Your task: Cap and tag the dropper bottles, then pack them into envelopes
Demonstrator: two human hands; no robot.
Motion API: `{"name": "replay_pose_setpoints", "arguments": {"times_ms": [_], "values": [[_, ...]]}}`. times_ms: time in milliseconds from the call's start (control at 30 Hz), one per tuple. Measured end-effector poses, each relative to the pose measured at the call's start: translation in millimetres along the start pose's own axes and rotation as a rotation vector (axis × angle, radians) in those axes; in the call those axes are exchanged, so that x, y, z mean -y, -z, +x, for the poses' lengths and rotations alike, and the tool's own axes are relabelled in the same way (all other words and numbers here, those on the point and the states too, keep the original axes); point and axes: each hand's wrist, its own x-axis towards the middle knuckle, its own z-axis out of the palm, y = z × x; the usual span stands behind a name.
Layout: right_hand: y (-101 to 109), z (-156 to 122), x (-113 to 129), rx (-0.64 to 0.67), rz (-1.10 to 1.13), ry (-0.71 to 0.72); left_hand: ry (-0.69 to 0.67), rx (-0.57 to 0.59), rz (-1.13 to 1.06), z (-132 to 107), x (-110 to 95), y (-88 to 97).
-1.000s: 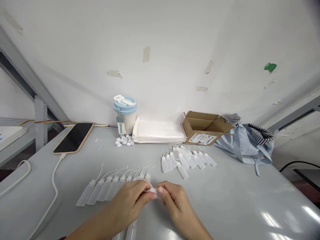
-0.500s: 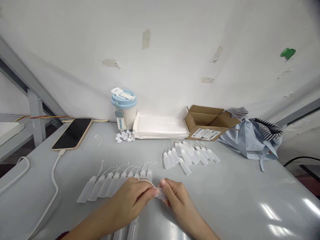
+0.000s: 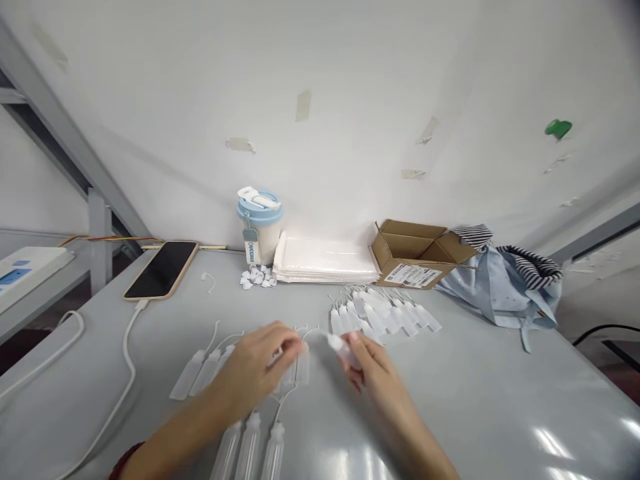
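My right hand (image 3: 373, 367) pinches a small translucent white squeeze bottle (image 3: 346, 352) between thumb and fingers, its capped end pointing up and left. Slightly blurred, my left hand (image 3: 265, 357) hovers over a row of similar bottles, its fingers loosely bent and apart, with nothing visible in them. At the row's left end lies a bottle (image 3: 187, 375) with a thin tube on its cap. Part of the row is hidden under my left hand. Nearer to me, clear bottles (image 3: 250, 443) with tubes lie below my left wrist.
More bottles (image 3: 380, 310) are heaped toward the back. Behind them stand white packets (image 3: 327, 257), an open carton (image 3: 413, 253) and a blue cloth bag (image 3: 493, 280). A lidded cup (image 3: 265, 230), small white pieces (image 3: 257, 277) and a charging phone (image 3: 163, 270) are at the left.
My hands have separated. The left has come off the bottle and shifted left, while the right has carried the bottle to the right and away from me. The camera view has shifted slightly.
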Motion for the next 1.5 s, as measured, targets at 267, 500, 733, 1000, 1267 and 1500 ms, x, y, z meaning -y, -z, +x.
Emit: {"name": "replay_pose_setpoints", "arguments": {"times_ms": [267,500,733,1000,1267,1500], "values": [[37.2,14.3,9.6,-0.361,0.086,0.203,0.078,-0.057,0.272,49.8,66.1,24.0],[37.6,12.6,13.2,-0.250,0.214,0.094,0.082,0.030,0.331,67.4,89.3,20.5],[39.0,10.2,13.6,-0.215,0.371,0.089,0.140,0.083,0.289,68.6,84.1,31.9],[44.7,15.0,10.1,-0.276,0.397,0.122,0.244,-0.181,-0.024,28.9,50.1,38.3],[49.5,22.4,-0.4,-0.494,-0.089,0.282,0.359,-0.348,-0.210,23.8,30.2,41.5],[36.9,21.1,-4.0,-0.499,-0.511,0.468,0.339,-0.343,-0.231,18.0,28.4,39.6]]}}
